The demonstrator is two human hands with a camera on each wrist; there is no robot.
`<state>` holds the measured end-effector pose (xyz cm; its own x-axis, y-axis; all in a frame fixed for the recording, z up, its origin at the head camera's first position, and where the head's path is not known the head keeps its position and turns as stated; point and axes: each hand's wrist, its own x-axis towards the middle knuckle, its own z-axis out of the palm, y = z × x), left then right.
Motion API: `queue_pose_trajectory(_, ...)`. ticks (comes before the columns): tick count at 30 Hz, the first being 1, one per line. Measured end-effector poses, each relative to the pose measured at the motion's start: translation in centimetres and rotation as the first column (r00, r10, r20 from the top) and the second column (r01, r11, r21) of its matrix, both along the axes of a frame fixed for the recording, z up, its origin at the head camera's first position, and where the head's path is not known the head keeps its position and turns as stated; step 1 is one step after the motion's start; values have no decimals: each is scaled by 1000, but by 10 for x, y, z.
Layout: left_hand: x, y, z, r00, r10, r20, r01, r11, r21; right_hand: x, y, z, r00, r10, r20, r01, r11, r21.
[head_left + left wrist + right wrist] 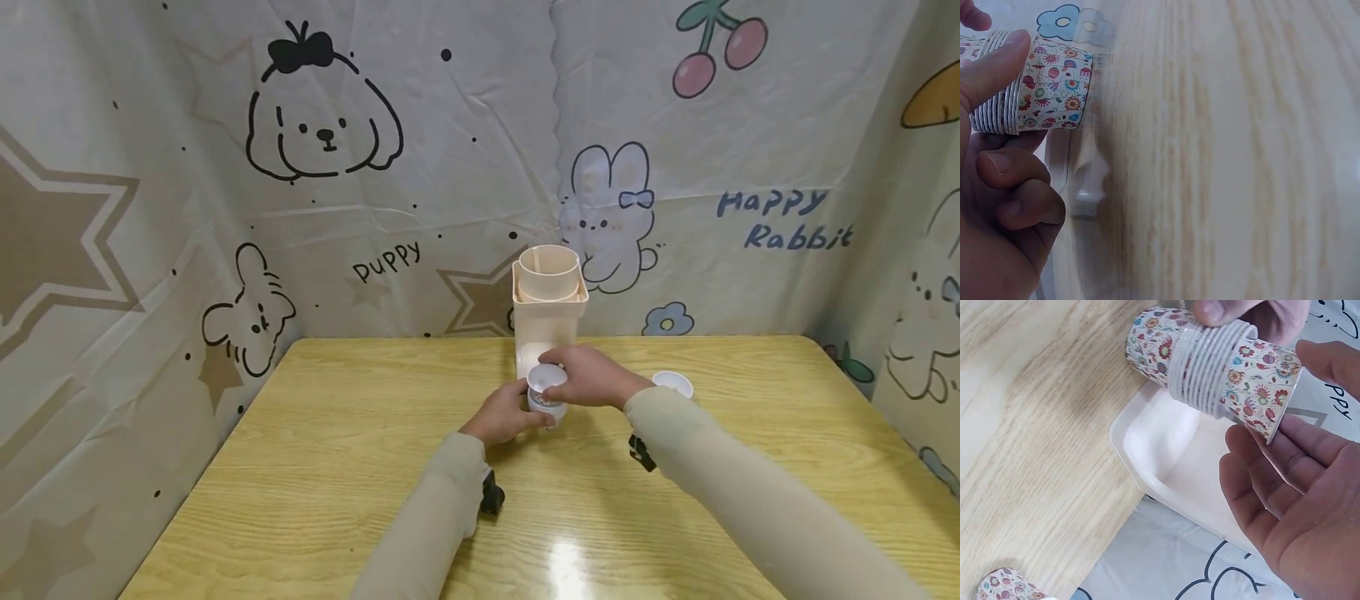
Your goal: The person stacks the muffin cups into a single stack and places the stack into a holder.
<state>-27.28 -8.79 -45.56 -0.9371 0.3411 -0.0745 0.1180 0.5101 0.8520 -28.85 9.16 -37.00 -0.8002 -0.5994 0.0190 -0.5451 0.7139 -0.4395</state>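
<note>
A stack of paper cups (547,402) with a small floral print is held between both hands in front of a cream cup dispenser (546,323). My left hand (506,415) grips the lower part, its thumb over the stacked white rims in the left wrist view. At the upper end, my right hand (596,377) holds the top cup (1263,387) between thumb and fingers near its rim. That cup sits nested in the stack, with much of its printed wall showing above the other rims. Inside the stack, the lower cups are mostly hidden.
A single paper cup (672,384) stands on the wooden table (337,467) to the right, close by my right forearm. The dispenser's pale moulded base (1166,444) lies right behind the stack. A printed cloth (465,167) hangs along the table's back edge.
</note>
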Motion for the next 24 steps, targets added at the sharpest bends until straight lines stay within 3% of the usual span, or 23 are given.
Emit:
queue_pose_trajectory(8,0,-2,1,1000,1,0,-1,1000,-27,0,-3,-1,1000,-2,26,2,1000,14)
queue_pose_trajectory(24,0,-1,-2,1000,16,-4,-16,1000,-2,1,4,-2,998,-3,65,-1,998,58)
